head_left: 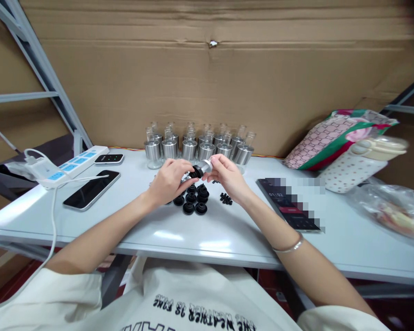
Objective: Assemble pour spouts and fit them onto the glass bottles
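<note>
My left hand [170,181] is closed around a black stopper-like part [195,172], fingers pinching it. Against its right side sits a silvery cylindrical piece [204,166], gripped between the thumb and fingers of my right hand [226,177]. The two parts touch, but how they fit together is partly hidden by my fingers. Below my hands lie several black ribbed stoppers [191,197] in a cluster. A small heap of tiny black pieces [226,198] is beside them. Just behind stand rows of glass bottles with metal sleeves [189,149].
To the left are a power strip [77,163] with a white cable, a small black device [109,159] and a phone [91,190]. Another phone [290,207], a patterned bag [326,138], a dotted bottle [355,168] and a plastic bag [396,209] lie right. Cardboard [179,82] walls the back.
</note>
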`<state>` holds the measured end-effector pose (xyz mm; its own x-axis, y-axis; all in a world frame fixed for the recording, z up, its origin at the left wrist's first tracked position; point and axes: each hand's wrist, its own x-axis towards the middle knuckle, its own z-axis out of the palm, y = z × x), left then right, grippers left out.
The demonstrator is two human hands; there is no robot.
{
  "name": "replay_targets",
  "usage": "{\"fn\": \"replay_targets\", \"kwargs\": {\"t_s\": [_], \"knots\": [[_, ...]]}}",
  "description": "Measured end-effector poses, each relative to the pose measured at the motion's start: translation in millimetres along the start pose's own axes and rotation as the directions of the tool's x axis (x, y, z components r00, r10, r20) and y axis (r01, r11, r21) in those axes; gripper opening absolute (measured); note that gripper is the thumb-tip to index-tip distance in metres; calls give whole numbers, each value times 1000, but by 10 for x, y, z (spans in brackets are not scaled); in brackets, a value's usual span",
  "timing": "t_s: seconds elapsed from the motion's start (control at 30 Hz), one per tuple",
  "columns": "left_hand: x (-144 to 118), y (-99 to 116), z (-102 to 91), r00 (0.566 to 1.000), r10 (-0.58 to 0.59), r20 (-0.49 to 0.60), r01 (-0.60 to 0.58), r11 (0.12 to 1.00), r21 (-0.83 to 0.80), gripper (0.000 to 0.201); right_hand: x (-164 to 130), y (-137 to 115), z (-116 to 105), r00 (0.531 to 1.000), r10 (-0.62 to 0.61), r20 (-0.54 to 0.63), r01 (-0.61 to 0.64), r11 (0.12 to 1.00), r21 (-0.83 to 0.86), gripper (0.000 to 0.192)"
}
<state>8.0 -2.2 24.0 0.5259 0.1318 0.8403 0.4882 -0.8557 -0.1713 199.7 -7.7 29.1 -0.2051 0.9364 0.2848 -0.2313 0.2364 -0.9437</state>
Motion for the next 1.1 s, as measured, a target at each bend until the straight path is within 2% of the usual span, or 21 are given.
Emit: {"fn": "replay_targets", "kwargs": {"t_s": [0.17,0.4,0.53,0.63,0.77,0.9,1.1], "knots": [[-7,27,-1,999,8,48,-6,999,-31,11,0,17,11,999,-28,15,28,999,-20,42],[-44,22,10,989,-107,104,108,994,1,23,-13,16,15,999,-8,51,11,998,-68,41],[-29,13,5,990,-92,103,97,994,-48,40,-20,9,20,997,-40,67,48,993,-109,39],[-11,19,-2,981,-40,190,60,993,-102,46,-20,21,26,994,-54,94,67,988,-138,39],[-11,26,4,953,45,298,1,988,-152,42,-15,36,21,991,-15,134,39,984,-176,40],[-21,31,12,945,18,327,36,987,-159,39,-16,22,17,989,21,146,8,981,-193,41],[-24,33,-2,930,-18,368,81,984,-157,34,-31,3,25,989,8,147,24,977,-211,41]]}}
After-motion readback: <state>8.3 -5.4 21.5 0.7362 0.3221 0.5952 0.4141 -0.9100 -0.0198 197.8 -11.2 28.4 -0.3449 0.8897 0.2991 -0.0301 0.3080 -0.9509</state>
